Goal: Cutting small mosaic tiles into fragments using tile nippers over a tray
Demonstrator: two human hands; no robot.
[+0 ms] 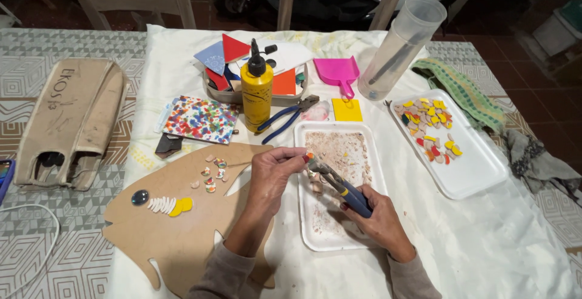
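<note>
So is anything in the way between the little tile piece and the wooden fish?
Nothing visible. The left hand holds the tile piece at the nippers over the tray, right beside the fish.

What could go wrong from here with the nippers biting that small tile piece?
The left hand pinches a small tile piece right at the blue-handled nippers held by the right hand; the fingertips sit close to the bite and might get nipped. Chips could fly past the white tray onto the fish-shaped board.

Fish board point(182, 226) tail cut off at bottom; nipper point(339, 187) handles hidden in right hand point(376, 220).
</note>
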